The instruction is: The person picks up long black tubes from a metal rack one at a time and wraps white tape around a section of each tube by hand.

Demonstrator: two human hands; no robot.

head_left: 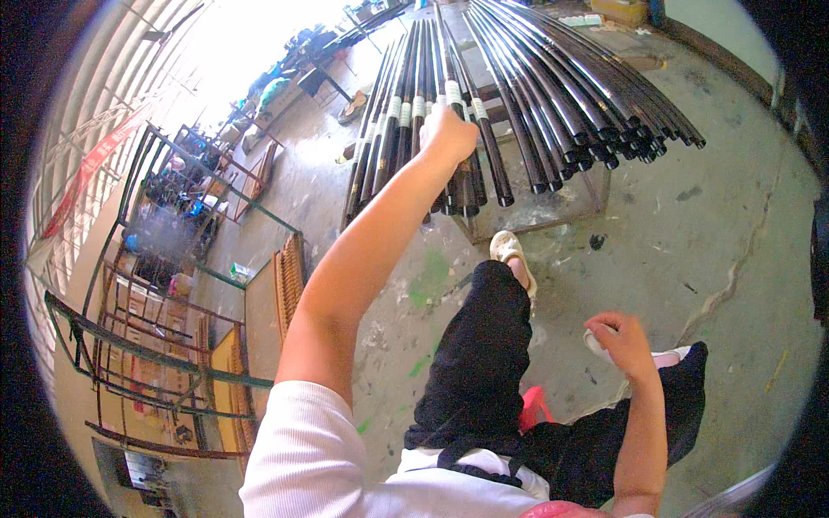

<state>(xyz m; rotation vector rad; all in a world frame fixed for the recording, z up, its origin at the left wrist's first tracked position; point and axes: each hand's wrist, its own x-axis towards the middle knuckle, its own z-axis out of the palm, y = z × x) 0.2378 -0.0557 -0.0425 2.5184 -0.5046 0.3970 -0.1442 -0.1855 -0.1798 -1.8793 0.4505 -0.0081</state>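
Note:
My left hand (449,135) reaches far forward and is closed around a glossy black rod (453,91) with a white band, among a row of similar banded rods (394,112). Which parts of the rod lie under my palm is hidden. Just to the right, a thick bundle of plain black rods (561,104) fans out with its near ends toward me. My right hand (626,344) hangs low on the right, away from the rods, fingers curled in. A white patch shows beside those fingers; I cannot tell whether it is in the hand or part of my shoe behind it.
The rods rest on a low metal-framed stand (553,226). Dark metal racks (173,380) and a wooden slatted piece (290,281) stand on the left. A yellow crate (620,10) sits at the far right. My shoe (509,250) is close to the stand.

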